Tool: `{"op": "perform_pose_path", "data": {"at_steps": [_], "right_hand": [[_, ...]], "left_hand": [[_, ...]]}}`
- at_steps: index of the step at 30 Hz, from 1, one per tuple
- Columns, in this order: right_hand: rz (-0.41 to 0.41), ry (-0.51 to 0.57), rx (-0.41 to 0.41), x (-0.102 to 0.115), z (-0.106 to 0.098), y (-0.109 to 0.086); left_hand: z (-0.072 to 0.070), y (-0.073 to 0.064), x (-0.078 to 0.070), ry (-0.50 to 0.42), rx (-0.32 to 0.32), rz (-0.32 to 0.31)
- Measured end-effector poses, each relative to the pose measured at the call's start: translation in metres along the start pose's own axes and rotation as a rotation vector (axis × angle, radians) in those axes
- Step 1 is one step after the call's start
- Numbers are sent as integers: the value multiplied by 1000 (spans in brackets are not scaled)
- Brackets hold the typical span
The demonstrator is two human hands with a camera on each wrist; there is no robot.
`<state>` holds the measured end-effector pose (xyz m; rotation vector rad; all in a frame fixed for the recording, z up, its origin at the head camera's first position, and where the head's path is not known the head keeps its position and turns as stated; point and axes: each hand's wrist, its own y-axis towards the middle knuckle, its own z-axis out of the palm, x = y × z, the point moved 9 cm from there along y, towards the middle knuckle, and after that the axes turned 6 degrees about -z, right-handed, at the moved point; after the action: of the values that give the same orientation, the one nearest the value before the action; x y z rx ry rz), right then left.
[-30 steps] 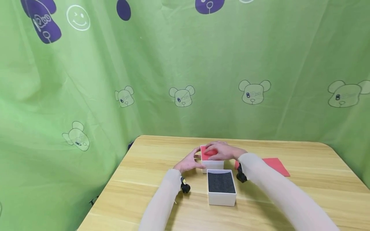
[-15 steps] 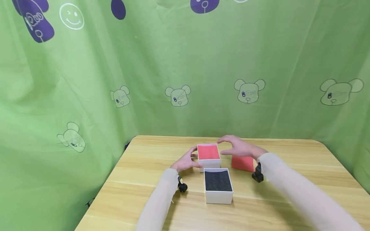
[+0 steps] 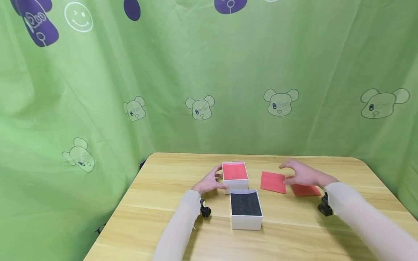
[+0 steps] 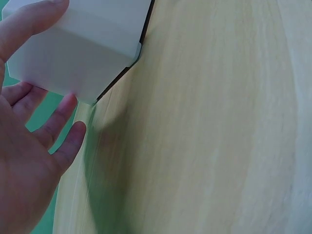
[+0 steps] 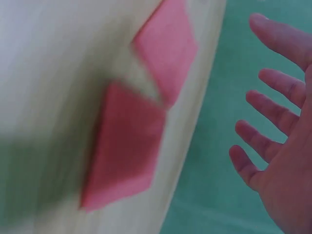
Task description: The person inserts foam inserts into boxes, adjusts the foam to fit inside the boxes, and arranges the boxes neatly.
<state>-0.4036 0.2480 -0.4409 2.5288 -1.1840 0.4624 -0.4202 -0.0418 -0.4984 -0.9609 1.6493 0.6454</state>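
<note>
In the head view, my left hand [image 3: 209, 182] steadies a white box [image 3: 236, 185] lined with red on top. Its thumb lies against the box's front and its fingers along the left side. In the left wrist view, the thumb and several fingertips touch the white box [image 4: 73, 53]. My right hand [image 3: 303, 174] hovers with spread, relaxed fingers and holds nothing. Below it are two flat red squares, a left one [image 3: 273, 182] and a right one [image 3: 306, 190], the latter partly hidden by the hand. The right wrist view shows my right hand [image 5: 287, 122] apart from both.
A second white box [image 3: 246, 222] with a dark grey filling stands just in front of the first. Both rest on a wooden table [image 3: 163, 203]. A green curtain [image 3: 241, 134] with bear prints hangs behind the table's far edge.
My right hand has left the red-topped box and moved right, over the red squares. The left hand has stayed at the box. The head view has shifted slightly.
</note>
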Motion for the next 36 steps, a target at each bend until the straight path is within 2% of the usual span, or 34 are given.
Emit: {"op": "perform_pose_path", "data": {"at_steps": [5, 9, 16, 25, 36], "right_hand": [[13, -44, 26, -24, 9, -17], [41, -63, 43, -40, 16, -25], [72, -89, 66, -54, 25, -30], [131, -54, 102, -67, 34, -36], [141, -5, 97, -82, 42, -36]], "left_hand": [[-3, 5, 14, -3, -24, -6], [-4, 6, 19, 7, -40, -9], [-5, 7, 17, 40, -58, -7], [-5, 7, 18, 40, -56, -18], [-7, 10, 19, 39, -56, -19]]}}
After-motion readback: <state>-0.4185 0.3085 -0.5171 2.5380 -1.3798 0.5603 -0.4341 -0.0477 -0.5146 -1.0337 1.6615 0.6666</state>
